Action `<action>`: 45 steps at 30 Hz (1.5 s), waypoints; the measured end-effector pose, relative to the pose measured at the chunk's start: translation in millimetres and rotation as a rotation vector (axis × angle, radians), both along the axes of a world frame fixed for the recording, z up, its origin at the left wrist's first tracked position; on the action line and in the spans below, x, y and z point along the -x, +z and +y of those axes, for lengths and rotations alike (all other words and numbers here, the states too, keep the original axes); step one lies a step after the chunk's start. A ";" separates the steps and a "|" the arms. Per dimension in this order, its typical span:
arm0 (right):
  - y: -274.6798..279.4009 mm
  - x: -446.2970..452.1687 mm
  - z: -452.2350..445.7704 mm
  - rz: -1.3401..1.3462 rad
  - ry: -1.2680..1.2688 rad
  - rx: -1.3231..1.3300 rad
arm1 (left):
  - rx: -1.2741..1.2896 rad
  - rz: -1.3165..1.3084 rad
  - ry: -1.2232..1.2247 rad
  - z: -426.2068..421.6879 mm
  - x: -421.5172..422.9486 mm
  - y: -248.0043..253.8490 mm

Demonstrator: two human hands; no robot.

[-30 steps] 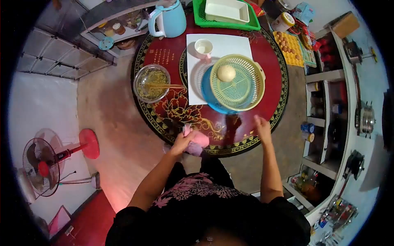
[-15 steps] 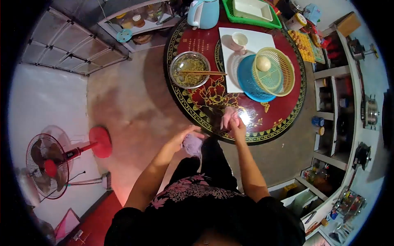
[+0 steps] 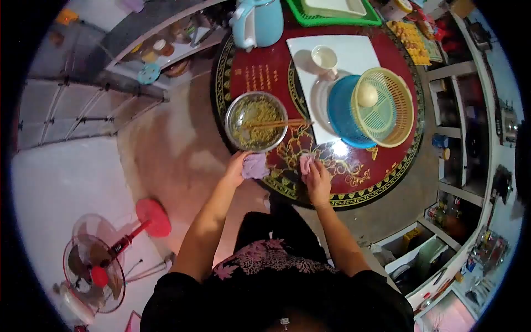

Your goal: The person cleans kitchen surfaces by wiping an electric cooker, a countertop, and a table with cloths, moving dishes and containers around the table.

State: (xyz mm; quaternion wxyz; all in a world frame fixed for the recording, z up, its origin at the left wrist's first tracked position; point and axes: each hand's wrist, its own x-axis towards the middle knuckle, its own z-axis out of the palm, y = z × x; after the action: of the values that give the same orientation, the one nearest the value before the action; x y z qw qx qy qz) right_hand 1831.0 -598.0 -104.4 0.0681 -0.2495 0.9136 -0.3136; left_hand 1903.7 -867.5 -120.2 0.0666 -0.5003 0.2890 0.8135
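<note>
My left hand [image 3: 236, 168] is closed on a crumpled lilac cloth [image 3: 255, 166] at the near left edge of the round table, just below a metal bowl [image 3: 229, 126]. The bowl holds a chopped yellow-green mixture, with a pair of chopsticks [image 3: 279, 124] lying across it and sticking out to the right. Over the table's front part, my right hand [image 3: 318, 182] grips a folded pink cloth [image 3: 306, 162]. Whether this cloth presses on the tabletop I cannot tell.
On the dark red table [image 3: 348, 180] stand a blue basket [image 3: 340, 110], a yellow basket [image 3: 408, 110] with a pale round item [image 3: 367, 94], a white board [image 3: 359, 52], a cup [image 3: 324, 57], a light-blue jug [image 3: 260, 25] and a green tray [image 3: 304, 19]. A red fan [image 3: 99, 275] stands left.
Both hands have moved forward with their cloths, the left one up to the bowl's near side, the right one further over the table. The view has shifted.
</note>
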 end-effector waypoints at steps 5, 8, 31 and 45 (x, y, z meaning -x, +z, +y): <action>-2.6 23.9 -1.7 0.051 0.020 -0.028 | -0.206 0.003 0.055 -5.1 0.3 -52.8; 6.3 22.1 -7.2 0.100 0.106 -0.204 | 0.031 -0.068 0.069 2.6 18.2 -13.9; 11.0 -27.0 -69.5 -0.115 -0.366 -0.407 | -0.332 0.362 -0.651 42.5 469.1 94.9; 15.3 -35.5 -61.2 -0.074 -0.516 -0.403 | -0.577 0.380 -0.601 94.1 504.8 2.9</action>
State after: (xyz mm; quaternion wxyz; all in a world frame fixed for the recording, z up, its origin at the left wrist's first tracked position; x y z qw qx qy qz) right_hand 1866.5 -659.1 -89.2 0.0677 0.0204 0.9873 -0.1423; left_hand 1398.9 -773.4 -117.3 0.3818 -0.1971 0.1899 0.8828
